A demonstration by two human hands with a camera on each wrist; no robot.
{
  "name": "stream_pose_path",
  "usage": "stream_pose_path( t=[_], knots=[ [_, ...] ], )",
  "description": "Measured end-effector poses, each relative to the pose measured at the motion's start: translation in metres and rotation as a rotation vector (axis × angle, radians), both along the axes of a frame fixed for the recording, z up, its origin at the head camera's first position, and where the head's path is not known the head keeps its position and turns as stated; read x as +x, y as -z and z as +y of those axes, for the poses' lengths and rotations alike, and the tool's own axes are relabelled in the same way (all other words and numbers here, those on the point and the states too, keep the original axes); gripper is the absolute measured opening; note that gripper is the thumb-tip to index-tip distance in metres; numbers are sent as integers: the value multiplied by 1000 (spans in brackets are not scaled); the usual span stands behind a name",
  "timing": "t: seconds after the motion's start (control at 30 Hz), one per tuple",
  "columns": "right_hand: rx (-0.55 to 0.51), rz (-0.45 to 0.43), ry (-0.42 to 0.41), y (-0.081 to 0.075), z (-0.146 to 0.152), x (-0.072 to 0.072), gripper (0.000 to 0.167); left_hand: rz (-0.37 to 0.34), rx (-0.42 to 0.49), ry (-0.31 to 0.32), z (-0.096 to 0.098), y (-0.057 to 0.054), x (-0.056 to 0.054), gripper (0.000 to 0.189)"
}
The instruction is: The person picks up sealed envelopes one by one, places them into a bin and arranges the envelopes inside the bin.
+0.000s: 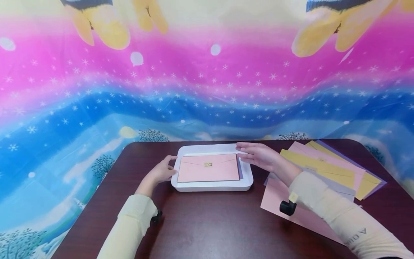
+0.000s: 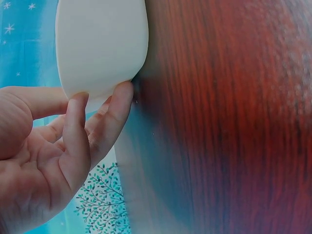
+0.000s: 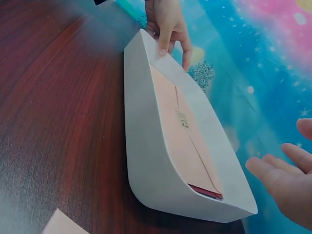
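Observation:
A white tray [image 1: 211, 186] stands on the table, holding a small stack of envelopes with a pink envelope [image 1: 207, 172] on top. That envelope has a gold seal on its flap, and a darker edge shows from beneath it. At the tray's left end my left hand [image 1: 161, 171] holds the rim and wall between thumb and fingers. In the left wrist view its fingertips [image 2: 125, 90] lie against the bottom corner. My right hand [image 1: 258, 156] is at the tray's right end, fingers spread and loosely extended; in the right wrist view they are apart from the wall.
Right of the tray lies a fanned pile of pink, yellow and purple envelopes, including a yellow envelope [image 1: 323, 169]. A larger pink envelope [image 1: 275, 196] lies partly under my right forearm. Behind the dark wooden table [image 1: 207, 223] hangs a colourful snow-scene cloth [image 1: 207, 90].

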State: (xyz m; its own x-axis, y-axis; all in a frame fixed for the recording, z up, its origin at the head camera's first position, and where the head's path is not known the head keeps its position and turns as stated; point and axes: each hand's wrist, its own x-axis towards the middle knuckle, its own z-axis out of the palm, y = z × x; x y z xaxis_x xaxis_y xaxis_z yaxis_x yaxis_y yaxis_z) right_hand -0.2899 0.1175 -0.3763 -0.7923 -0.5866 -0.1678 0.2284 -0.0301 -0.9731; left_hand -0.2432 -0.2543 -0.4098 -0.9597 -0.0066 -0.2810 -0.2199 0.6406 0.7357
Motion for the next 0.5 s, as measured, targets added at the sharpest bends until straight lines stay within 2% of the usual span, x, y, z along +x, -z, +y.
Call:
stream_pose_path(
  t=[0.5],
  knots=[
    [58,97,-73,-16,22,11,53,1,10,0,-1,2,-1,59]
  ],
)
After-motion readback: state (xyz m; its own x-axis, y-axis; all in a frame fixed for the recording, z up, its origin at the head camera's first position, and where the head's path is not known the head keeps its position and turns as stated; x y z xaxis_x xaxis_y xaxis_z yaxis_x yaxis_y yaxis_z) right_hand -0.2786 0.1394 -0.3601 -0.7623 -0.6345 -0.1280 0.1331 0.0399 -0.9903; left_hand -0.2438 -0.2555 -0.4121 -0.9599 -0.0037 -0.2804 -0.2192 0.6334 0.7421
